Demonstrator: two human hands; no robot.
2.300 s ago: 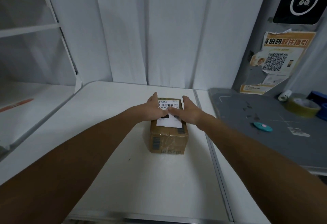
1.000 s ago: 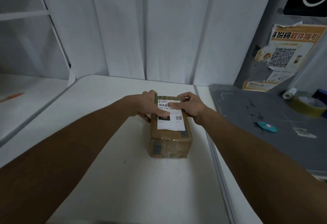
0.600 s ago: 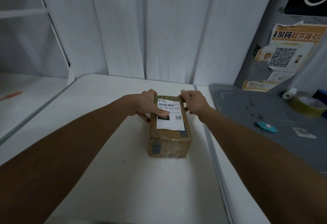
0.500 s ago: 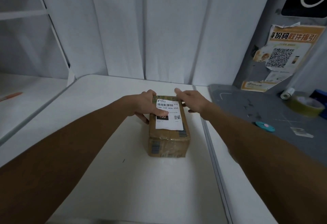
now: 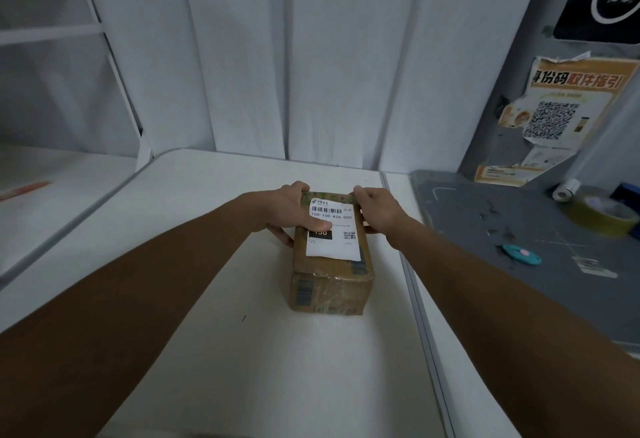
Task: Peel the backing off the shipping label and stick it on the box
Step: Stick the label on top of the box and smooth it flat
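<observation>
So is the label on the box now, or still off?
On: the label lies flat on top of the box, left thumb pressing it.

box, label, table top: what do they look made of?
Box: brown cardboard, probably wrapped in clear tape, judging by the wrinkled glossy sheen on its near face. Label: matte white paper with black printed barcode and QR code; likely thermal sticker stock, can't confirm. Table: smooth white top with a soft sheen and a grey edge strip, probably plastic or laminate.

Parcel pickup station: QR-code pickup poster (image 5: 561, 119), tape roll (image 5: 602, 214).
</observation>
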